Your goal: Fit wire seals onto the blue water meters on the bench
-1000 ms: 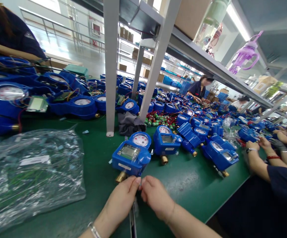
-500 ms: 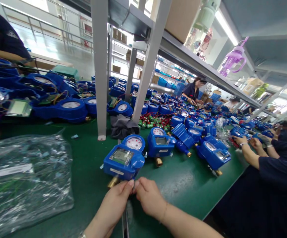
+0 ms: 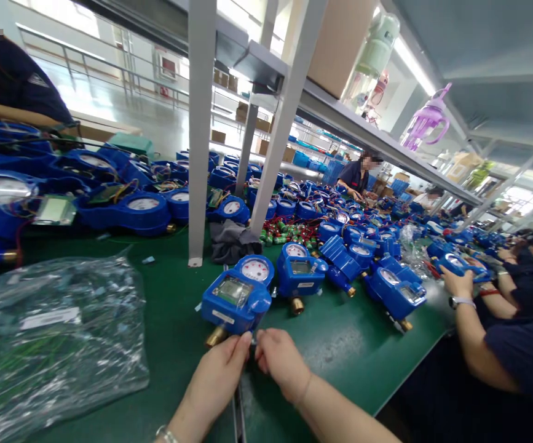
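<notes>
Directly in front of me a blue water meter rests on the green tabletop, with a grey display, a round white dial and a brass pipe end at its lower left. Just below its near edge my left hand is closed, thumb against the fingers. Beside it my right hand is closed too, its fingertips curled together. Something small seems to lie between the fingertips, too little of it showing to name. A second blue water meter stands just behind to the right.
A clear plastic bag covers the left front. A grey cloth lies by the shelf post. Green batteries with red wires are piled behind. Several meters spread farther back. At right, a co-worker's hand holds another meter.
The whole view has shifted slightly to the right. My right hand's fingertips have drawn a little away from my left hand's. The co-worker at right now holds a meter up nearer.
</notes>
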{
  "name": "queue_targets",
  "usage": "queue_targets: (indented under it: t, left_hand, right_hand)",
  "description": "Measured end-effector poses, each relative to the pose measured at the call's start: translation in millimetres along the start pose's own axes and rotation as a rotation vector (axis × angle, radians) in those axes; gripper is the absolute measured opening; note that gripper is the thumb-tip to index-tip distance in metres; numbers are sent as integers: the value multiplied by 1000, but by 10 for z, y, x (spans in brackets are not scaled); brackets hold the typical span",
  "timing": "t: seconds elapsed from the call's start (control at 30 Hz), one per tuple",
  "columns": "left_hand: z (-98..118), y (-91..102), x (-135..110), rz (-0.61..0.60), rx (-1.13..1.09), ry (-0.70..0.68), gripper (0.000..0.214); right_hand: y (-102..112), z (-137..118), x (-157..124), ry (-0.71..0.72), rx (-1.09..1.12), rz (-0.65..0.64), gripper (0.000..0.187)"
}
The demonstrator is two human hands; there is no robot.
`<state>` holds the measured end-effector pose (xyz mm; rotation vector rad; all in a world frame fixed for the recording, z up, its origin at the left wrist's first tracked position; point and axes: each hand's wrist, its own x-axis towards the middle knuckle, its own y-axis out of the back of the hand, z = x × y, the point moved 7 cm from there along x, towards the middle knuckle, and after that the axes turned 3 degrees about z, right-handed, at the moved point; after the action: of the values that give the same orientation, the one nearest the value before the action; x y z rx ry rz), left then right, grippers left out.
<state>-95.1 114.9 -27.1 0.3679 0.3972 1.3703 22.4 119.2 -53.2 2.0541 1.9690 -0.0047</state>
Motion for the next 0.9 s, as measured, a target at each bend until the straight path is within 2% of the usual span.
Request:
queue_targets:
  t: [0.03, 0.07, 0.1, 0.17, 0.2, 0.23, 0.27, 0.33, 0.43, 0.53, 0.77, 0.9]
  left_hand:
    - [-8, 87, -3, 45, 46, 7, 47]
    - [-13, 210, -1, 142, 106, 5, 47]
    - [0, 359, -2, 288, 174, -21, 48]
    - [101, 627, -46, 639, 297, -179, 60]
    - [164, 690, -77, 771, 343, -291, 72]
    - [214, 696, -89, 837, 369, -397, 83]
    - [246, 661, -75, 836, 389, -477, 92]
    - [264, 534, -3, 717, 413, -536, 96]
    - [275, 415, 17, 609, 381, -521, 74]
    - [318, 403, -79, 630, 337, -525, 53]
    - [211, 445, -532, 693, 331, -430, 63]
    - [103, 535, -877, 625, 259, -412, 65]
  right_hand:
    - [107, -54, -21, 82, -52, 88, 37]
    - [235, -118, -52, 163, -96, 186, 37]
    - [381, -187, -88, 240, -130, 293, 36]
    - [689, -311, -140, 359, -163, 505, 38]
    - [834, -362, -139, 403, -180, 600, 47]
    - [957, -409, -111, 439, -217, 682, 60]
    - [1050, -450, -55, 467, -269, 741, 72]
    - [1140, -511, 131, 500, -381, 777, 87]
    - [1129, -537, 417, 510, -427, 718, 93]
    - [1088, -526, 522, 494, -391, 690, 89]
    - [1105, -427, 480, 435, -306, 674, 90]
    - [1225, -283, 437, 382, -252, 694, 90]
